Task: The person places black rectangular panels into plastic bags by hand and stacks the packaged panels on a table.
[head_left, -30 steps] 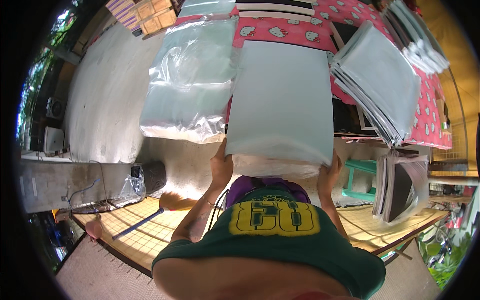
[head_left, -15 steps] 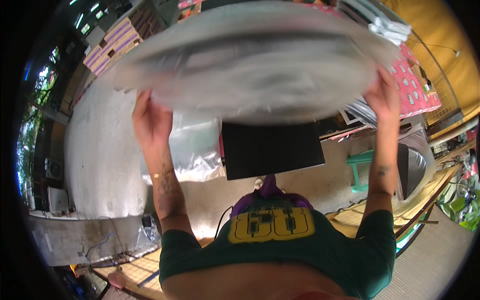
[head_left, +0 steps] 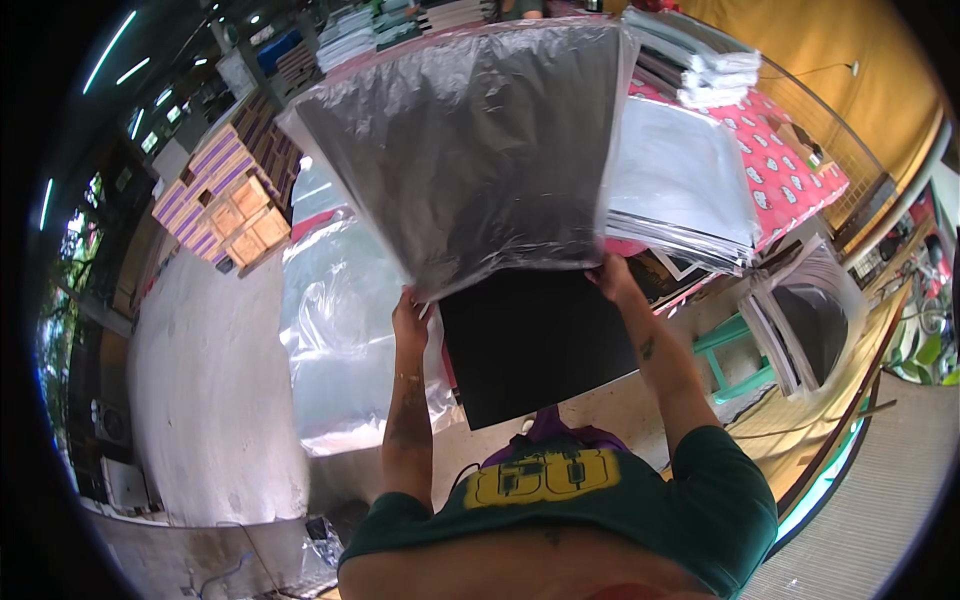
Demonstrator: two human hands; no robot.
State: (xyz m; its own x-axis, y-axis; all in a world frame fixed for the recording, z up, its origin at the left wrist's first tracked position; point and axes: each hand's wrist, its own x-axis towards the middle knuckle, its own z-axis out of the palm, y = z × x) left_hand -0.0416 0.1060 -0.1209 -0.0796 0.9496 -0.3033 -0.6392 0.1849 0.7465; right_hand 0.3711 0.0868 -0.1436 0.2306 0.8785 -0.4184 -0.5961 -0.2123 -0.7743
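A large dark sheet wrapped in clear plastic [head_left: 480, 150] stretches away from me over the work surface. Its near left corner is pinched in my left hand [head_left: 410, 318], and my right hand [head_left: 612, 278] grips the near right corner. Both hands are closed, thumbs toward the plastic. Beneath and nearer to me lies a flat black board [head_left: 540, 350], its far part covered by the wrapped sheet. Beside my left hand, clear plastic film [head_left: 345, 330] lies in a shiny layer. Right of the wrapped sheet is a stack of plastic-covered sheets [head_left: 680, 170].
A pink patterned cover [head_left: 790, 190] spreads under the stacks at right. A green stool [head_left: 735, 355] stands at lower right beside a plastic-wrapped dark bundle [head_left: 815, 325]. Stacked cartons [head_left: 225, 210] stand at far left, and a yellow curtain [head_left: 860, 90] hangs at far right.
The wrapped sheet, blurred and raised in front of me before, now lies lower and stretched away. Both hands have come down and closer together, still holding it. The stack at right has come into view.
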